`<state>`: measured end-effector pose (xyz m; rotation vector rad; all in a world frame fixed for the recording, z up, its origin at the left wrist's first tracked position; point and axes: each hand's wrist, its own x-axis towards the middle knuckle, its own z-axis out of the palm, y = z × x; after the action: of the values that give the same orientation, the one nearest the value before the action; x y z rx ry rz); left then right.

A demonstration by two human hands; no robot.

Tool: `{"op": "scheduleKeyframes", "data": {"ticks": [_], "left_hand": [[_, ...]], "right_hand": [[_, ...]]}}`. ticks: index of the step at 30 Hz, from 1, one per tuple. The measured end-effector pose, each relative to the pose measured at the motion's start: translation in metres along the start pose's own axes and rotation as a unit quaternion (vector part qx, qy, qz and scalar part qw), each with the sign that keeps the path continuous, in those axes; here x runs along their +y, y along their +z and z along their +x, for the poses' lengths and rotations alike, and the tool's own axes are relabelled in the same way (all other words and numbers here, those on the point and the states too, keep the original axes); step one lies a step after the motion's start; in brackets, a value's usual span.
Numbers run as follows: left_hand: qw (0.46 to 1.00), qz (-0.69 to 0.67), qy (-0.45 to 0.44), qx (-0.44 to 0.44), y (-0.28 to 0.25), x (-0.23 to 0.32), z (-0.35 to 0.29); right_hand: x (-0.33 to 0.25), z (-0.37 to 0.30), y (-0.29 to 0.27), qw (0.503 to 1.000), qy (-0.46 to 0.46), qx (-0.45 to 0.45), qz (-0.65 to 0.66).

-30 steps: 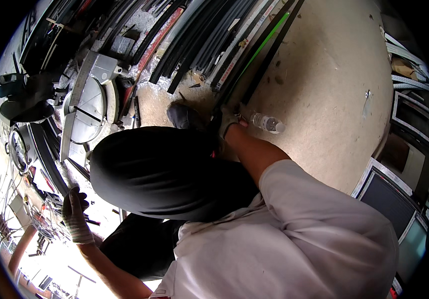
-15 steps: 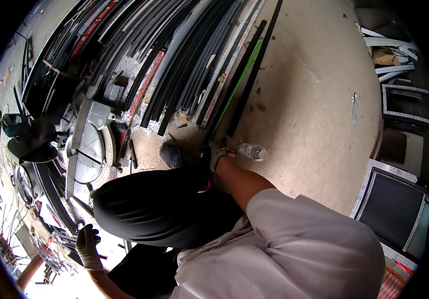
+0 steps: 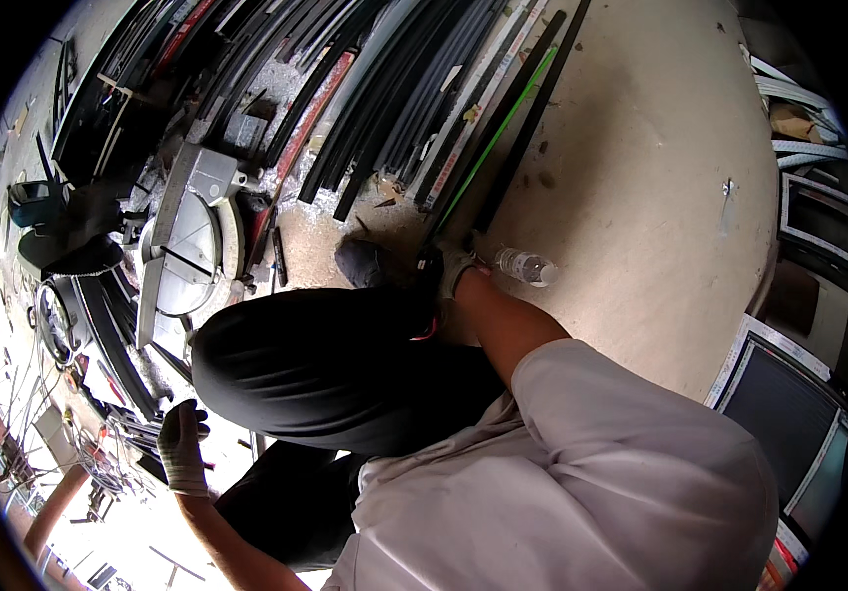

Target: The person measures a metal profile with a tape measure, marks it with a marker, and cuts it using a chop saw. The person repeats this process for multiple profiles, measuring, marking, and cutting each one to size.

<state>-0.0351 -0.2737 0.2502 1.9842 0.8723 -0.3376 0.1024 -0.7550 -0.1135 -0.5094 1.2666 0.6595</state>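
My right hand [image 3: 455,268], in a light glove, is low beside my shoe [image 3: 363,264]. Its fingers look closed at the near end of a long black bar [image 3: 499,110] with a bright green strip; my wrist and dark shadow partly hide the grip. A second black bar [image 3: 534,118] lies just right of it. Close to that hand a clear plastic bottle [image 3: 525,267] lies on its side. At the lower left my gloved left hand [image 3: 183,451] hangs past my knee, fingers curled in, with nothing visible in them.
A mitre saw [image 3: 185,261] with a round metal table stands left of my knee. Ahead lie many long dark profiles [image 3: 384,118] amid pale shavings. Framed panels [image 3: 783,414] lean along the right side. Cables and scraps [image 3: 89,443] litter the floor at left.
The whole view has shifted, so the floor things appear a little higher and farther right. Both hands keep much the same pose, the right one still at the bar's end.
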Motion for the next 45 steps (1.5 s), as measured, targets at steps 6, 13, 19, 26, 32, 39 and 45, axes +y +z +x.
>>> {"op": "scheduleKeyframes", "data": {"ticks": [6, 13, 19, 26, 32, 39, 45], "left_hand": [[1.000, 0.000, -0.026, 0.004, -0.002, -0.004, 0.000], [1.000, 0.007, -0.027, 0.004, 0.002, -0.006, 0.005], [0.999, 0.018, -0.034, -0.004, -0.005, -0.016, 0.009], [0.999, 0.009, -0.030, -0.009, 0.002, -0.008, 0.013], [1.000, 0.004, -0.017, -0.011, -0.005, -0.023, 0.015], [1.000, 0.002, -0.029, 0.000, -0.005, -0.013, 0.007], [0.999, -0.023, -0.002, -0.023, 0.014, -0.007, 0.018]], "right_hand": [[0.003, 0.006, 0.009, 0.996, -0.087, 0.000, -0.027], [-0.002, 0.053, -0.003, 0.989, -0.139, 0.005, 0.049], [0.003, 0.050, 0.002, 0.990, -0.130, -0.010, 0.060], [0.001, 0.053, -0.005, 0.987, -0.153, 0.010, 0.040], [0.005, 0.056, -0.005, 0.958, -0.215, 0.130, -0.137], [0.015, 0.075, -0.017, 0.130, -0.270, 0.176, -0.937], [-0.017, 0.098, -0.062, -0.141, -0.276, 0.204, -0.929]]}}
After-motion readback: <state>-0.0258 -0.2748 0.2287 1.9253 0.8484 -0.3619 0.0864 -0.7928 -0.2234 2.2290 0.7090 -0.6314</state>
